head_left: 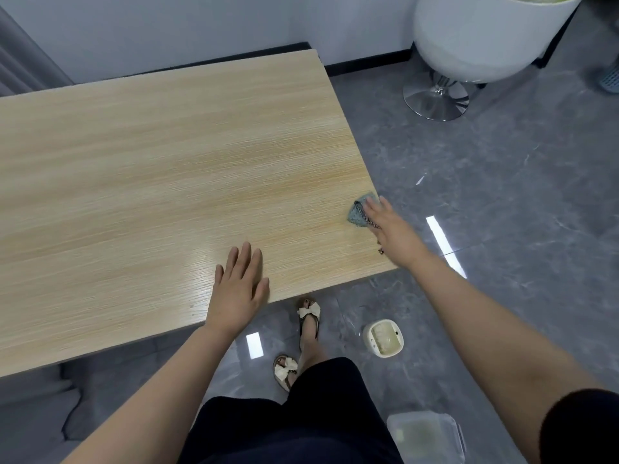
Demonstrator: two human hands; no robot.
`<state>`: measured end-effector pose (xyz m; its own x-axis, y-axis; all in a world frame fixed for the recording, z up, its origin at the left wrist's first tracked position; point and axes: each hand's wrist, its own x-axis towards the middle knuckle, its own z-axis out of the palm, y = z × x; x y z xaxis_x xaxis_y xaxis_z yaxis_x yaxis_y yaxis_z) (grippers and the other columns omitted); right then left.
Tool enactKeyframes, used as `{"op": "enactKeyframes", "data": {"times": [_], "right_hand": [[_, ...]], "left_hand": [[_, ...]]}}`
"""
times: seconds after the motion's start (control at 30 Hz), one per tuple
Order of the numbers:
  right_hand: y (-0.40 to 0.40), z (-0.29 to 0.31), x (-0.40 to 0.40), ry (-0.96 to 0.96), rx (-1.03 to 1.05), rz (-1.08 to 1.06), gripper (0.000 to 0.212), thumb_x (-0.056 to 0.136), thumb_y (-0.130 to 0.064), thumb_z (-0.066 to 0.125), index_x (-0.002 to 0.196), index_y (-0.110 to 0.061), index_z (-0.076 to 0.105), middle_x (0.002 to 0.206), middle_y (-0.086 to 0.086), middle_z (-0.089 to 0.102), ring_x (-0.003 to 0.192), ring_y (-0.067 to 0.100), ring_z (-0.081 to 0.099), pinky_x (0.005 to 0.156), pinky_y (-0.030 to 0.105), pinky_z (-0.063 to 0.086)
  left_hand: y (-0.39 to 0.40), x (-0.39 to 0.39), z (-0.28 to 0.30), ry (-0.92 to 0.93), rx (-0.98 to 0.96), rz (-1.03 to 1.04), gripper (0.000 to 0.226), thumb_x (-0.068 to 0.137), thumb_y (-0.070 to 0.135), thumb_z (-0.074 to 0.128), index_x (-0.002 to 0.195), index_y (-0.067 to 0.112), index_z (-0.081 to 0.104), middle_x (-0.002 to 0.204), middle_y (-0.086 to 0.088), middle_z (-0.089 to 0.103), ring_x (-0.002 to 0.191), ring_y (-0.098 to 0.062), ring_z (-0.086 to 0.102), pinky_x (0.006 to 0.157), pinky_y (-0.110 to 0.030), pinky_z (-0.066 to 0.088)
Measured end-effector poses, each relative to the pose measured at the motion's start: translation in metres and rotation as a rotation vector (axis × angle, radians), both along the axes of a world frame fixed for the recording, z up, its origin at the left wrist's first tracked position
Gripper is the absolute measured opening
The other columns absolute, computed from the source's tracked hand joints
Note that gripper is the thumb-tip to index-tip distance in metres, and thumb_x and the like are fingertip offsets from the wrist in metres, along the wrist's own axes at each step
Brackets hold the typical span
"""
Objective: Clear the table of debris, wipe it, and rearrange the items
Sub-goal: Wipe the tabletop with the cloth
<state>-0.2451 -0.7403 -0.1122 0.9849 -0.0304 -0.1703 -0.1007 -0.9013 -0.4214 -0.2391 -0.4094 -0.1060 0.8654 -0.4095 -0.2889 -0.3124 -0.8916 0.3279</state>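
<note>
1. The right hand [390, 226] reaches out to the table's right edge, fingers straight and flat on a small grey-green cloth [359, 211] — pressing it down rather than gripping it.
2. The left hand [239, 289] lies palm-down on the table [150, 162] near its front edge, fingers straight and slightly spread, holding nothing; it looks like a brace for the reach.
3. The cloth sits at the very right edge of the tabletop, partly under the right fingers and well apart from the left hand.
4. It looks soft, light and limp, so it should bunch or fold easily. A flat palm over its middle would probably keep it spread while wiping, and pinching a corner would likely just drag it into a wad.
5. So close to the edge, it could slip off onto the floor [502, 195] if pushed further right.
6. The visible tabletop shows bare wood grain, so the wiping step seems to be in hand.
7. Down on the floor stand a small cream container [384, 337] and a clear plastic box [425, 433]; a white chair [475, 38] stands beyond the table's far corner.
</note>
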Motion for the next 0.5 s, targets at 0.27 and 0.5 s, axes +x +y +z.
{"op": "enactKeyframes", "data": {"times": [0.27, 0.5], "right_hand": [[0.02, -0.018, -0.093, -0.15, -0.022, 0.319, 0.07, 0.08, 0.011, 0.057, 0.143, -0.009, 0.032, 0.151, 0.0, 0.025, 0.141, 0.019, 0.017, 0.112, 0.039, 0.021], [-0.005, 0.003, -0.039, -0.049, 0.119, -0.017, 0.052, 0.094, 0.008, 0.039, 0.143, -0.002, 0.027, 0.153, 0.007, 0.018, 0.143, 0.019, 0.008, 0.118, 0.03, 0.012]], "left_hand": [[0.002, -0.007, 0.001, -0.015, -0.001, -0.015, 0.083, 0.079, 0.059, 0.0, 0.15, 0.018, 0.012, 0.158, -0.001, -0.001, 0.145, -0.021, -0.007, 0.116, -0.044, 0.003], [0.002, -0.008, 0.0, -0.016, -0.001, -0.014, 0.067, 0.09, 0.046, 0.016, 0.15, 0.017, 0.011, 0.158, -0.002, -0.003, 0.145, -0.021, -0.008, 0.116, -0.045, 0.001]]}}
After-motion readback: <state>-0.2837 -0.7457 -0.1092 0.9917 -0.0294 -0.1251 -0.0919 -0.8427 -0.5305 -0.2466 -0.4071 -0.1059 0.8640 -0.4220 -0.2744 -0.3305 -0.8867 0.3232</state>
